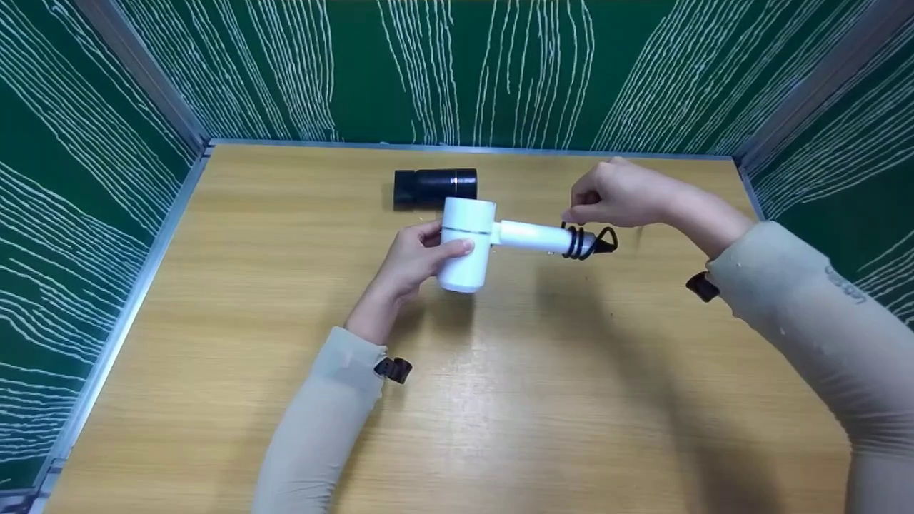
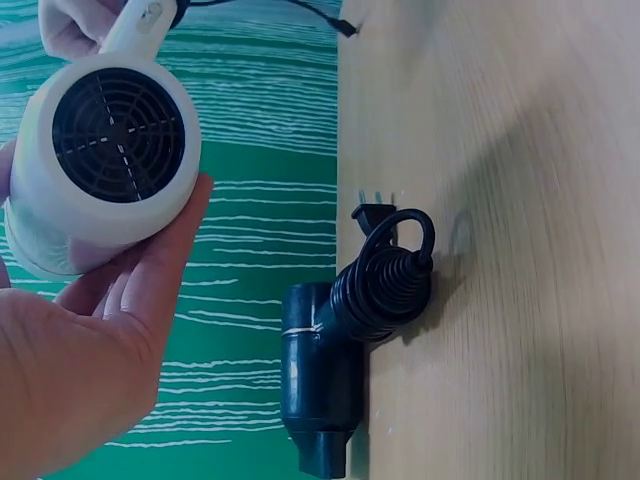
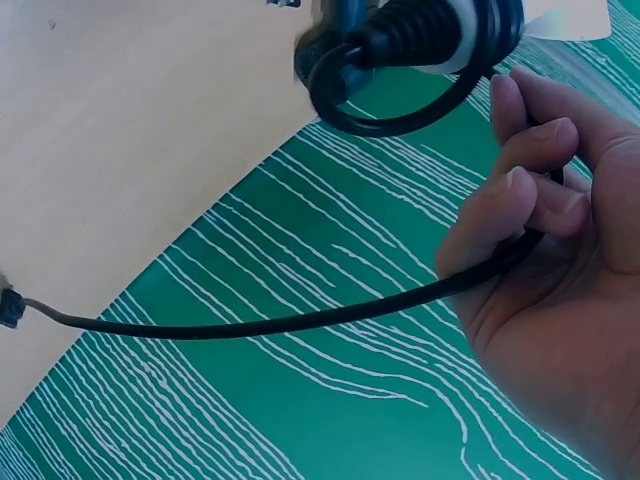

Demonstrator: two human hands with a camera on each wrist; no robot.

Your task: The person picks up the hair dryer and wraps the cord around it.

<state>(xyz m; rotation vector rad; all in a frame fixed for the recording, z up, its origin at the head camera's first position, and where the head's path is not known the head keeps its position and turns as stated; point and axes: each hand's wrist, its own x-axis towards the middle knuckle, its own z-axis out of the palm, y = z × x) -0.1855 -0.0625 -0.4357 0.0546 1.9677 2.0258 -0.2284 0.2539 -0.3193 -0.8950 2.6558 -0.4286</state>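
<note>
A white hair dryer [image 1: 465, 268] is held up over the table, its handle [image 1: 532, 235] pointing right. My left hand [image 1: 418, 260] grips its body, thumb across the front. In the left wrist view the round black grille [image 2: 118, 135] of the dryer faces the camera. Several loops of black cord [image 1: 575, 243] circle the end of the handle. My right hand [image 1: 621, 193] is just above that end. In the right wrist view its curled fingers hold the black cord [image 3: 300, 322], whose free length runs off left to a small dark plug [image 3: 11, 307].
Behind the white dryer a black hair dryer [image 1: 428, 188] lies on the wooden table [image 1: 285, 285], its cord [image 2: 385, 290] coiled round its handle and its two-pin plug [image 2: 374, 214] sticking out. Green panels [image 1: 357, 71] with white streaks stand along the table's back and sides.
</note>
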